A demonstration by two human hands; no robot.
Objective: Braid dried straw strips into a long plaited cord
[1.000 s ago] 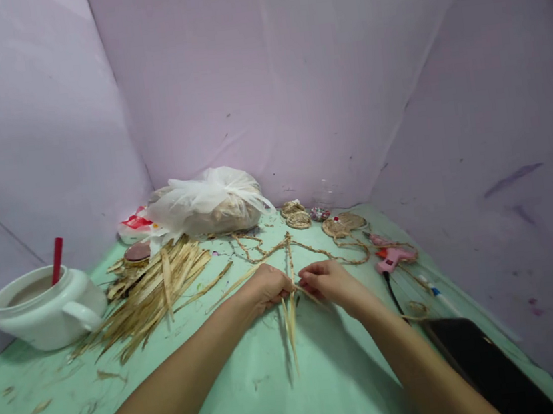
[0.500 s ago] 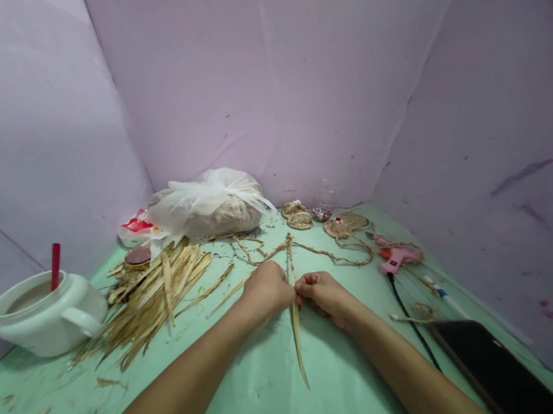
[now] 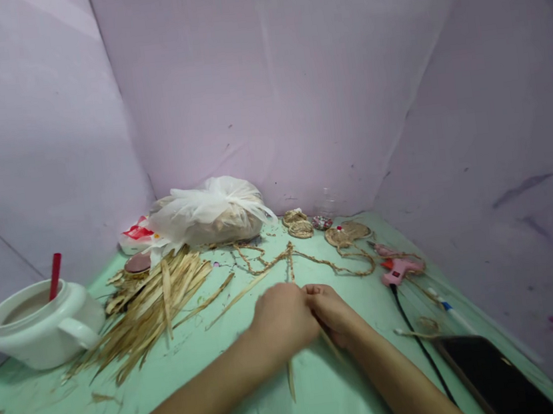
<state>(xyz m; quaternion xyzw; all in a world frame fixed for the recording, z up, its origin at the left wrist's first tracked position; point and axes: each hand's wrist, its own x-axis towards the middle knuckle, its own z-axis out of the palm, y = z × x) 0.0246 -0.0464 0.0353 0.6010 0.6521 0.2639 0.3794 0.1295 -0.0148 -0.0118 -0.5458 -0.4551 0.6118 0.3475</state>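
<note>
My left hand point(image 3: 284, 317) and my right hand point(image 3: 334, 313) meet at the middle of the table, fingers closed on the lower end of a braided cord point(image 3: 291, 269) of dried plant fibre. From there the cord runs away from me and spreads into long loops. A loose fibre strip point(image 3: 291, 381) hangs below my left hand, and another blurred strip point(image 3: 331, 343) slants down beneath my right hand. Between the hands, the fingertips and the exact grip are partly hidden. To the left lies a fanned pile of dried leaf strips point(image 3: 156, 316).
A white pot point(image 3: 45, 333) with a red stick point(image 3: 54, 276) stands at left. At the back are a tied plastic bag point(image 3: 211, 215) and coiled fibre pieces point(image 3: 347, 232). On the right lie a pink glue gun point(image 3: 399, 270), its black cable point(image 3: 416, 334) and a dark phone point(image 3: 492, 368).
My left hand has turned and moved right, over the join with my right hand. The single hanging strip now shows as two separated strips. The view has tilted slightly upward.
</note>
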